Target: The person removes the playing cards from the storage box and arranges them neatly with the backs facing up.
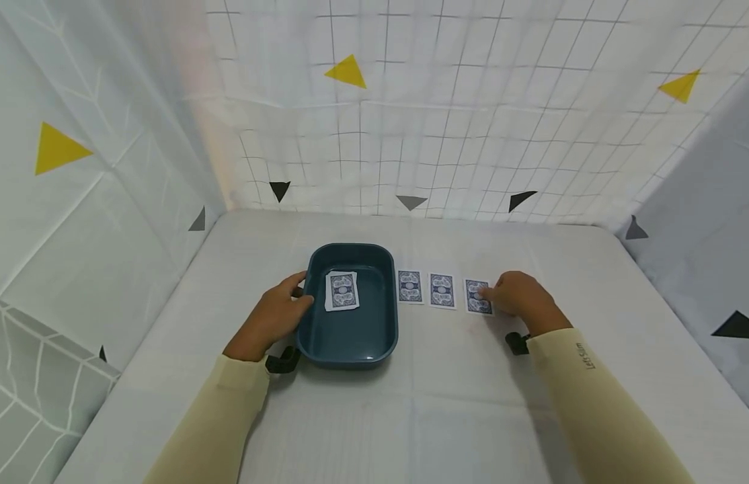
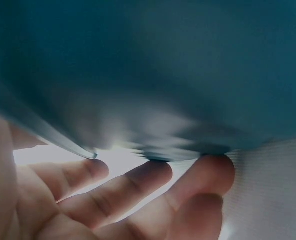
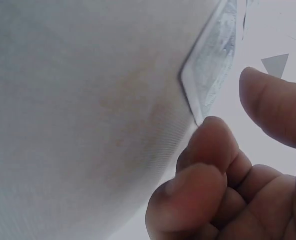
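My left hand (image 1: 276, 312) grips the left rim of a dark teal tray (image 1: 365, 336), thumb over the edge. In the left wrist view its fingers (image 2: 153, 175) lie along the tray's outer wall. A stack of blue-backed playing cards (image 1: 341, 290) lies face down inside the tray. To the tray's right, a first card (image 1: 409, 287), a second card (image 1: 442, 291) and a third card (image 1: 477, 305) form a row. My right hand (image 1: 522, 300) is at the third card, a fingertip over its right side. In the right wrist view, thumb and bent fingers stand apart near the card's corner.
A white cloth covers the table (image 1: 380, 430). White grid-patterned curtains (image 1: 447, 134) with yellow and dark triangles hang behind and at both sides. Dark wrist mounts (image 1: 284, 361) show under both wrists.
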A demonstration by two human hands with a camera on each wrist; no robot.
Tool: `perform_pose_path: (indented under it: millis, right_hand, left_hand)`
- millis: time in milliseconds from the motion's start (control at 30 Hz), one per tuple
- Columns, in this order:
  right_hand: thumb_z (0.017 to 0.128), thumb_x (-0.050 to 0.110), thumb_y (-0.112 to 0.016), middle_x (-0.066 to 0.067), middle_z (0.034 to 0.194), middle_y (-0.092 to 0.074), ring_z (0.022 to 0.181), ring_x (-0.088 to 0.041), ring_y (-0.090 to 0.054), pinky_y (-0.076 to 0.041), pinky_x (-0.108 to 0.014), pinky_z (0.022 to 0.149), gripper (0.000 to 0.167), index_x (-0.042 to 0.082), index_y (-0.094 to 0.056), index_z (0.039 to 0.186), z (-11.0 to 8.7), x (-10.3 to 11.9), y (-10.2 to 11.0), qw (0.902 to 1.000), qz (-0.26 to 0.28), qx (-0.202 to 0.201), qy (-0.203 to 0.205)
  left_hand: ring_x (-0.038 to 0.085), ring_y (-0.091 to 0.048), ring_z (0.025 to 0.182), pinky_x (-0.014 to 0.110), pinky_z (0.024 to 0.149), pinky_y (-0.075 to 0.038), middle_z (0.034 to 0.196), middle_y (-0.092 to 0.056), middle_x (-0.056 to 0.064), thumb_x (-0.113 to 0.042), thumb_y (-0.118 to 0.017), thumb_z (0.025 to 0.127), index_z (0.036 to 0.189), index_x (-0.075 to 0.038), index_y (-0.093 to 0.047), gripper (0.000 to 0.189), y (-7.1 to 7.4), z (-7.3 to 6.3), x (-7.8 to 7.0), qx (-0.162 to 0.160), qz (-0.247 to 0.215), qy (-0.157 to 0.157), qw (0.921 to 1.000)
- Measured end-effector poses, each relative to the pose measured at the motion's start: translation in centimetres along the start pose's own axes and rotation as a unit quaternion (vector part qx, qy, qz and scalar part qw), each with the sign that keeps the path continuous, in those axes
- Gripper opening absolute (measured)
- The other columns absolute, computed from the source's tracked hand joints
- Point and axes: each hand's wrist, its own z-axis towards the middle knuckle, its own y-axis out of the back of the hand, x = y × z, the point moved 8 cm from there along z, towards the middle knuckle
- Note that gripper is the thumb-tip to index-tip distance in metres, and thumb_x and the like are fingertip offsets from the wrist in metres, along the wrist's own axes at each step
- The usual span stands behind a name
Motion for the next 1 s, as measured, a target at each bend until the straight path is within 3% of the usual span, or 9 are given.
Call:
perform_pose_path:
  millis: [167, 400, 667, 833, 1000]
  right_hand:
    - [0.104, 0.053, -0.06, -0.019, 0.102, -0.067, 0.094, -0.034, -0.062, -0.052, -0.046, 0.076, 0.068, -0.01, -0.062, 0.131, -0.5, 0.3, 0.7, 0.9999, 0.0, -0.01, 0.012]
    - [0.104, 0.057, -0.056, -0.024, 0.119, -0.068, 0.104, -0.04, -0.061, -0.052, -0.054, 0.08, 0.07, -0.007, -0.062, 0.132, -1.6, 1.3, 1.9, 0.9979, -0.005, -0.056, 0.032]
    - [0.105, 0.061, -0.053, -0.025, 0.123, -0.064, 0.108, -0.041, -0.059, -0.053, -0.056, 0.086, 0.07, -0.004, -0.061, 0.129, -3.4, 4.5, 3.5, 0.9915, 0.044, -0.088, 0.085]
    - [0.105, 0.064, -0.052, -0.023, 0.128, -0.062, 0.111, -0.04, -0.058, -0.053, -0.053, 0.088, 0.072, -0.002, -0.06, 0.132, -4.4, 6.9, 4.0, 0.9861, 0.096, -0.077, 0.111]
    - [0.104, 0.067, -0.052, -0.018, 0.123, -0.065, 0.112, -0.037, -0.059, -0.053, -0.05, 0.089, 0.07, 0.003, -0.061, 0.131, -4.8, 9.0, 3.9, 0.9826, 0.122, -0.064, 0.125]
  left_hand:
    - [0.043, -0.055, 0.138, 0.064, 0.109, -0.047, 0.155, -0.055, 0.019, -0.033, -0.049, 0.108, 0.171, -0.02, -0.029, 0.068, 0.0, 0.0, 0.0, -0.002, 0.0, -0.001, 1.0]
    - [0.043, -0.055, 0.138, 0.064, 0.109, -0.047, 0.155, -0.054, 0.019, -0.034, -0.048, 0.108, 0.171, -0.02, -0.028, 0.068, 0.0, 0.0, 0.1, -0.001, 0.001, 0.001, 1.0]
    - [0.043, -0.055, 0.138, 0.064, 0.11, -0.046, 0.155, -0.054, 0.02, -0.032, -0.048, 0.108, 0.171, -0.019, -0.028, 0.068, 0.1, 0.0, 0.0, -0.001, 0.0, 0.003, 1.0]
    - [0.043, -0.055, 0.138, 0.063, 0.109, -0.048, 0.155, -0.054, 0.02, -0.032, -0.049, 0.108, 0.172, -0.019, -0.027, 0.068, 0.1, 0.0, 0.0, -0.001, 0.002, 0.002, 1.0]
    - [0.042, -0.056, 0.136, 0.062, 0.107, -0.049, 0.155, -0.054, 0.02, -0.033, -0.049, 0.108, 0.171, -0.02, -0.028, 0.068, 0.1, 0.1, 0.0, 0.0, 0.003, 0.0, 1.0]
